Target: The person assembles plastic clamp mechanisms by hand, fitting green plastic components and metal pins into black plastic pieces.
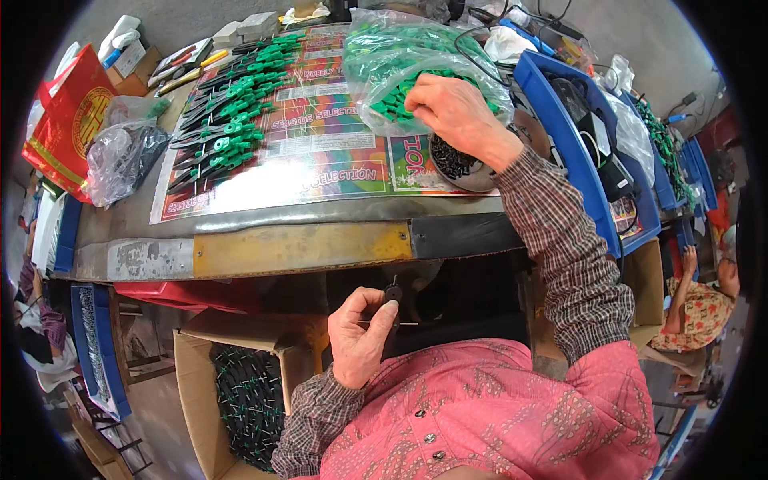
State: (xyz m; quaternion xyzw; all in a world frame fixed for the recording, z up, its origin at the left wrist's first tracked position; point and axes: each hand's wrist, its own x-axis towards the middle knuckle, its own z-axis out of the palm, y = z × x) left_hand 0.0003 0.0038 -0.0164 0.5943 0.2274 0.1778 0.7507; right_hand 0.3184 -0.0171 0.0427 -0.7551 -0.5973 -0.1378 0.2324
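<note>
My left hand (360, 336) is closed on a small black plastic part (392, 295) in front of the table edge. A thin metal pin sticks up from its top, and another sticks out to the side. My right hand (460, 112) is over the mouth of a clear plastic bag (384, 120), fingers curled down at the green plastic pieces (396, 98) inside. What its fingertips hold, if anything, is hidden. Under my right wrist stands a round bowl (456, 170) of small dark metal parts. Across the table lie rows of black-and-green assembled pieces (232, 120) with metal pins.
A carton (192, 384) below the table holds many black-and-green pieces. To the right stands a blue bin (592, 152) with cables and devices. A red bag (68, 128) and a crumpled plastic bag (124, 152) sit at left. Pliers (180, 80) lie behind. Another person (700, 308) is far right.
</note>
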